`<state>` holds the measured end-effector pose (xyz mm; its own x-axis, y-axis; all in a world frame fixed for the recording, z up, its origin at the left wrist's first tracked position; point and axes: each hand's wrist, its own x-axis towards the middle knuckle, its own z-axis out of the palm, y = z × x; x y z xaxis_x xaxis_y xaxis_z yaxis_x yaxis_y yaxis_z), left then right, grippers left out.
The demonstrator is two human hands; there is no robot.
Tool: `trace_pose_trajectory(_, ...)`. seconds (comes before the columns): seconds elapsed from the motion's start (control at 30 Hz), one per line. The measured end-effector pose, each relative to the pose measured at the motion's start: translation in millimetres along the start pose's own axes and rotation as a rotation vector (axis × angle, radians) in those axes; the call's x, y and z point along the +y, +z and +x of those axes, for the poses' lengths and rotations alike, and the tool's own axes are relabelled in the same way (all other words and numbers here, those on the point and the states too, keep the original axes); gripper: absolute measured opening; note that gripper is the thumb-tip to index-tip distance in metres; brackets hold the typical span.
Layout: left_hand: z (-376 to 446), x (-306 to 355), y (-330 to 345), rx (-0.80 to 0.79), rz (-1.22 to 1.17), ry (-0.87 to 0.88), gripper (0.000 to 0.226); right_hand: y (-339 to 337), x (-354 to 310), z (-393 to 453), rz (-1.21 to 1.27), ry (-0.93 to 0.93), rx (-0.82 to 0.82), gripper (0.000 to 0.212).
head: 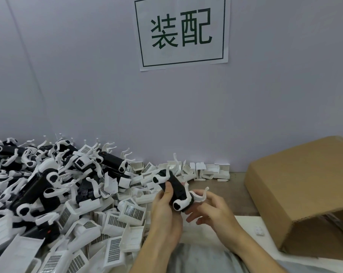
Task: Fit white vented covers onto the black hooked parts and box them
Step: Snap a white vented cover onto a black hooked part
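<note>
My left hand [164, 211] grips a black hooked part [175, 189] with white curved hooks at both ends, held above the table's near edge. My right hand [210, 211] is just right of it, fingers loosely curled under the part's lower white hook, touching it. A big heap of black hooked parts [48, 174] fills the left side. White vented covers [133, 211] lie scattered in front of that heap and beside my left hand. The cardboard box [296, 186] stands at the right, its flap tilted up.
A grey wall with a printed paper sign [181, 32] rises behind the table. More white covers [212, 171] line the wall's foot. A small white piece [259, 231] lies near the box. Bare tabletop [231, 194] shows between my hands and the box.
</note>
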<state>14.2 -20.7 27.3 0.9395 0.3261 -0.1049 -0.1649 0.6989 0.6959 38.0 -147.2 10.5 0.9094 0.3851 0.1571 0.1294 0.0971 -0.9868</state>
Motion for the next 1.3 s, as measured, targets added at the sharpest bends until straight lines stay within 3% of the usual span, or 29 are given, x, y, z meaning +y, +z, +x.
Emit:
trace_pose_trajectory(0.13,2,-3,-3,-0.002,0.034,-0.045,0.052,1,3,0,0.092,0.058,-0.088,0.043)
trace_pose_trajectory(0.37,0,-11,-4,-0.077,0.109,-0.111,0.05,7,4,1,-0.019,0.047,-0.04,0.018)
trace_pose_trajectory(0.7,-2,-11,-3,-0.093,0.185,-0.033,0.044,7,4,0,0.04,0.068,-0.101,0.033)
trace_pose_trajectory(0.83,-3,-9,-3,-0.097,0.178,-0.028,0.047,7,2,-1,0.049,0.072,-0.113,0.05)
trace_pose_trajectory(1.07,-4,-10,-6,-0.138,0.245,0.015,0.039,5,7,0,-0.089,0.033,-0.065,0.036)
trace_pose_trajectory(1.3,-6,-9,-5,-0.142,0.266,0.03,0.037,5,5,-1,-0.022,0.054,-0.063,0.029)
